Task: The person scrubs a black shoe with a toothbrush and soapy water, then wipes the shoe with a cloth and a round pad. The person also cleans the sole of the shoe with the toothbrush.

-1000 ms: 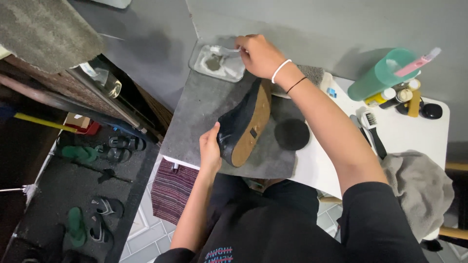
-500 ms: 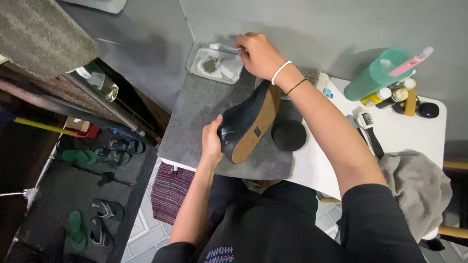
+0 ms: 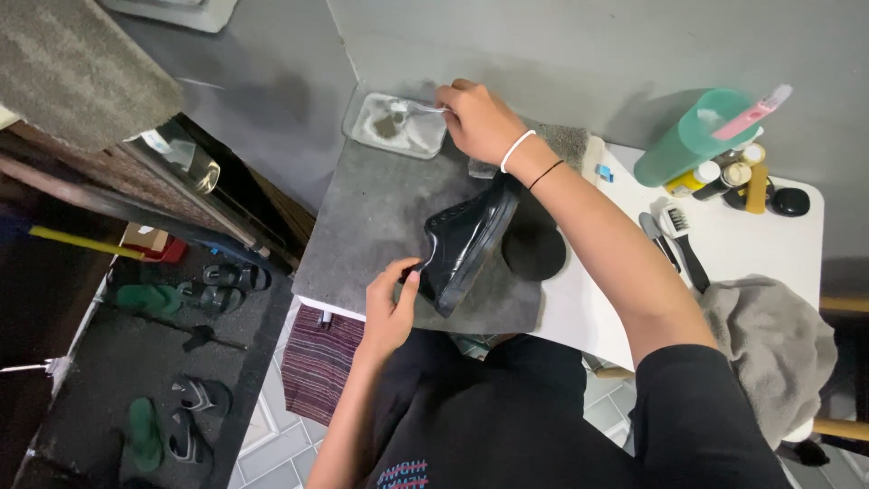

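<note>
step in hand: loading the small brush (image 3: pixel 418 108) in the clear tray (image 3: pixel 396 126) (right hand (image 3: pixel 477 119) pinches it); left hand (image 3: pixel 391 299) grips the black shoe (image 3: pixel 466 240) on the grey mat (image 3: pixel 380 213); next, likely brush to leather

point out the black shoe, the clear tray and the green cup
black shoe (image 3: pixel 466 237), head view, on its upper side.
clear tray (image 3: pixel 364 122), head view, on its left rim.
green cup (image 3: pixel 692 138), head view, on its side wall.
</note>
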